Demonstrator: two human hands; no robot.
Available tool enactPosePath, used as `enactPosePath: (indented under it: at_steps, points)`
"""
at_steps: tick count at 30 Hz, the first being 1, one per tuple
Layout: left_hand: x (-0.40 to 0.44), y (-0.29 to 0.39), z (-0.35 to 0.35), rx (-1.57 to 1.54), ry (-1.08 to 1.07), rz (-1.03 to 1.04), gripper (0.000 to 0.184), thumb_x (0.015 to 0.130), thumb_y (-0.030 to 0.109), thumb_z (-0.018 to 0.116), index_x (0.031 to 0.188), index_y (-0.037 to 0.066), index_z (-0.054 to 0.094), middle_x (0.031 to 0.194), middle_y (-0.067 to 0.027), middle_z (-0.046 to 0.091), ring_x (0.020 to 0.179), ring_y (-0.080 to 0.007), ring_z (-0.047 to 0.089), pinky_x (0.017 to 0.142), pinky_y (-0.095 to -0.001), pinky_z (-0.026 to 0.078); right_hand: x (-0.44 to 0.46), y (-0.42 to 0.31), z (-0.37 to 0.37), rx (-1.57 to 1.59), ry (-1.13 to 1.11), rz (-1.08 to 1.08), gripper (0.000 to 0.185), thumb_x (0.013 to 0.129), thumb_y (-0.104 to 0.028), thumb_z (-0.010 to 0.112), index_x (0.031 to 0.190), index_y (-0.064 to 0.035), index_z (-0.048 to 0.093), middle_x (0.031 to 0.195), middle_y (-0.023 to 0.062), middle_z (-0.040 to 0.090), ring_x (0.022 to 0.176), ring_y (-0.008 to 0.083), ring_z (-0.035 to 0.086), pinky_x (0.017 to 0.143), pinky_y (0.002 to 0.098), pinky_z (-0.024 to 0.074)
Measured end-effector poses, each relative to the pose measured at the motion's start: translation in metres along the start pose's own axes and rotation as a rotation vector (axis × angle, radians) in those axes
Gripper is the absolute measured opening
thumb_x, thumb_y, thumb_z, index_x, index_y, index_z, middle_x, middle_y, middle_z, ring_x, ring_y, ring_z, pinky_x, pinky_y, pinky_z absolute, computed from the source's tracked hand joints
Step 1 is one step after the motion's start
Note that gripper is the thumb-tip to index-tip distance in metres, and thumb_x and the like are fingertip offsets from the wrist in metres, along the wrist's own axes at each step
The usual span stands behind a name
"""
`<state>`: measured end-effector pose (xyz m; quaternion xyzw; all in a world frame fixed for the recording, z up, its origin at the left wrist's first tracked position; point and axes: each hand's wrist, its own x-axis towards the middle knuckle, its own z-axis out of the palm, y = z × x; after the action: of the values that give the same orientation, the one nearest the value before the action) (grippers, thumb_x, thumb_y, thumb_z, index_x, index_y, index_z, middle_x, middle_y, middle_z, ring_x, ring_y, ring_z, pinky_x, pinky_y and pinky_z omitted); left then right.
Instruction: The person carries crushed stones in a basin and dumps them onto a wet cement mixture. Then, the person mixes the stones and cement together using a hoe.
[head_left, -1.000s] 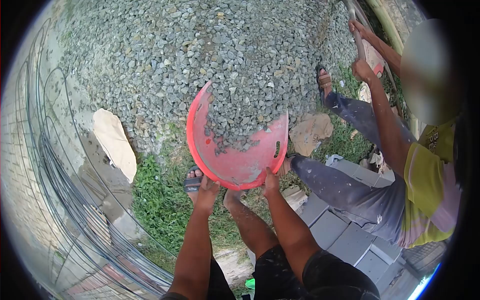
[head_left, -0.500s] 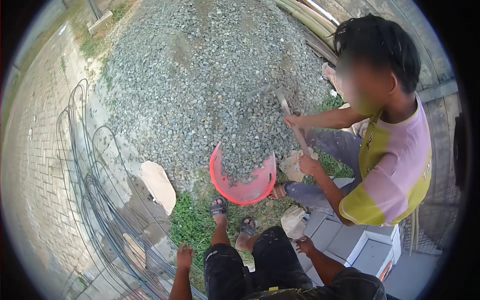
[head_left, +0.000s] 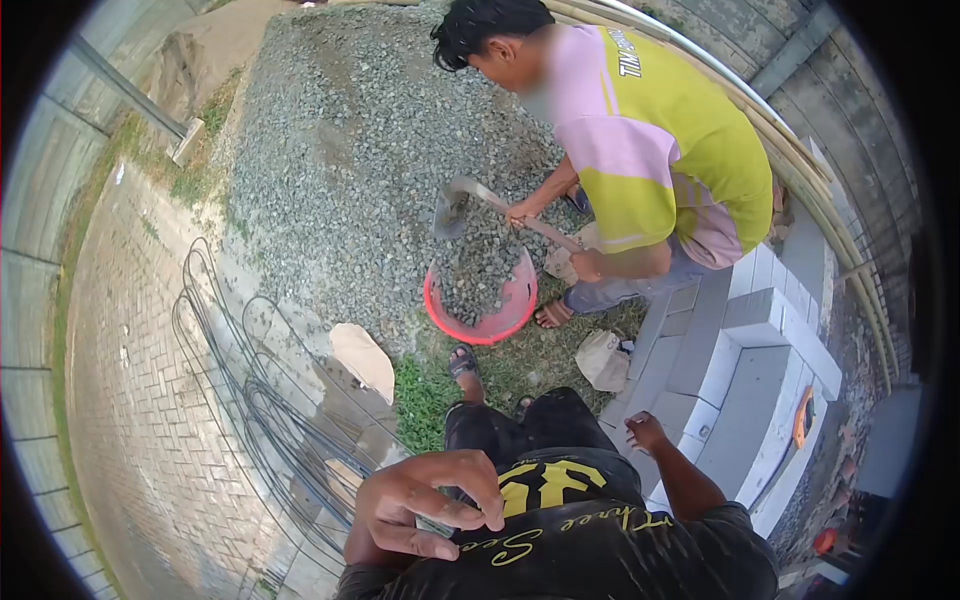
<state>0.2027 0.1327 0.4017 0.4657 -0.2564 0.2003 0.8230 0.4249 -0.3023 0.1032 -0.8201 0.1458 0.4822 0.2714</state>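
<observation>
My left hand (head_left: 425,505) is raised close to the camera in front of my black shirt, its bent fingers apart and nothing in them. Lower down, my right hand (head_left: 647,432) hangs beside the stacked pale blocks (head_left: 690,360); its fingers are loosely curled and apart, with no object visible in them. Ahead of my feet a red tub (head_left: 483,331) sits against the gravel pile (head_left: 340,170), with gravel inside. A co-worker (head_left: 680,130) bends over the pile, both hands on a hoe (head_left: 455,208) whose blade is on the gravel just beyond the tub.
Looped dark cables (head_left: 265,400) lie on the paving at left. A flat piece of brown paper (head_left: 362,358) rests near the grass, and a crumpled bag (head_left: 602,361) lies by the blocks. An orange-handled saw (head_left: 803,417) is on the blocks at right. Long poles run along the wall.
My left hand has come up towards the camera from beside my leg. The co-worker leans further over the gravel, and the hoe blade has moved closer to the tub. My view has shifted.
</observation>
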Motion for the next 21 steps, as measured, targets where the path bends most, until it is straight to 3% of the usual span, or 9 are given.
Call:
enactPosePath:
  at_steps: [2, 5, 8, 11, 13, 15, 17, 21]
  points:
    - [0.033, 0.006, 0.033, -0.096, -0.205, 0.163, 0.045, 0.074, 0.004, 0.067, 0.118, 0.007, 0.054, 0.098, -0.0213, 0.058, 0.076, -0.0277, 0.060, 0.063, -0.0358, 0.047, -0.024, 0.018, -0.014, 0.017, 0.027, -0.030, 0.024, 0.085, -0.025, 0.062, 0.095, -0.0054, 0.052, 0.072, 0.0077, 0.058, 0.056, 0.0176, 0.058, 0.048, 0.0315, 0.0483]
    - [0.079, 0.012, 0.092, -0.070, -0.184, 0.158, 0.035, 0.083, 0.001, 0.057, 0.113, 0.018, 0.059, 0.089, -0.0066, 0.058, 0.062, -0.0157, 0.053, 0.050, -0.0279, 0.040, -0.043, 0.042, -0.033, 0.013, 0.100, -0.142, 0.024, 0.084, -0.024, 0.062, 0.094, -0.0037, 0.054, 0.071, 0.0070, 0.058, 0.056, 0.0158, 0.058, 0.048, 0.0296, 0.0471]
    - [0.089, -0.007, 0.123, -0.150, -0.332, 0.170, 0.044, 0.081, -0.001, 0.060, 0.115, 0.027, 0.061, 0.095, -0.0088, 0.060, 0.071, -0.0170, 0.057, 0.053, -0.0300, 0.041, -0.076, 0.058, -0.056, -0.031, 0.292, -0.284, 0.034, 0.079, -0.025, 0.065, 0.101, -0.0002, 0.057, 0.076, 0.0143, 0.064, 0.066, 0.0225, 0.065, 0.067, 0.0340, 0.0501]
    - [0.103, -0.029, 0.157, -0.219, -0.406, 0.240, 0.040, 0.082, 0.001, 0.061, 0.113, 0.024, 0.060, 0.092, -0.0088, 0.060, 0.068, -0.0172, 0.056, 0.051, -0.0291, 0.041, -0.098, 0.072, -0.071, -0.127, 0.500, -0.405, 0.034, 0.080, -0.024, 0.064, 0.103, -0.0006, 0.057, 0.082, 0.0141, 0.065, 0.074, 0.0248, 0.065, 0.071, 0.0356, 0.0497]
    - [0.124, -0.037, 0.182, -0.331, -0.443, 0.063, 0.034, 0.082, 0.002, 0.061, 0.110, 0.022, 0.060, 0.090, -0.0092, 0.060, 0.065, -0.0179, 0.056, 0.050, -0.0287, 0.041, -0.129, 0.067, -0.084, -0.180, 0.607, -0.419, 0.035, 0.080, -0.022, 0.063, 0.107, -0.0009, 0.055, 0.095, 0.0144, 0.062, 0.082, 0.0267, 0.063, 0.075, 0.0368, 0.0496]
    - [0.158, -0.052, 0.206, -0.409, -0.607, -0.038, 0.029, 0.083, 0.004, 0.061, 0.107, 0.020, 0.058, 0.088, -0.0095, 0.059, 0.062, -0.0182, 0.056, 0.049, -0.0284, 0.041, -0.148, 0.073, -0.094, -0.184, 0.737, -0.403, 0.041, 0.082, -0.021, 0.061, 0.117, -0.0026, 0.051, 0.114, 0.0166, 0.051, 0.102, 0.0300, 0.055, 0.088, 0.0394, 0.0455]
    - [0.176, -0.074, 0.227, -0.522, -0.816, -0.081, 0.026, 0.083, 0.006, 0.061, 0.105, 0.019, 0.057, 0.086, -0.0096, 0.059, 0.061, -0.0184, 0.056, 0.048, -0.0283, 0.041, -0.166, 0.079, -0.102, -0.224, 1.029, -0.364, 0.040, 0.080, -0.021, 0.062, 0.113, -0.0019, 0.052, 0.116, 0.0172, 0.048, 0.107, 0.0327, 0.049, 0.090, 0.0408, 0.0425]
    - [0.191, -0.096, 0.269, -0.590, -0.941, -0.301, 0.020, 0.083, 0.009, 0.062, 0.101, 0.016, 0.056, 0.082, -0.0101, 0.058, 0.061, -0.0184, 0.056, 0.049, -0.0294, 0.041, -0.201, 0.106, -0.118, -0.137, 1.329, -0.281, 0.039, 0.077, -0.022, 0.064, 0.110, -0.0043, 0.053, 0.119, 0.0171, 0.045, 0.113, 0.0334, 0.043, 0.094, 0.0417, 0.0375]
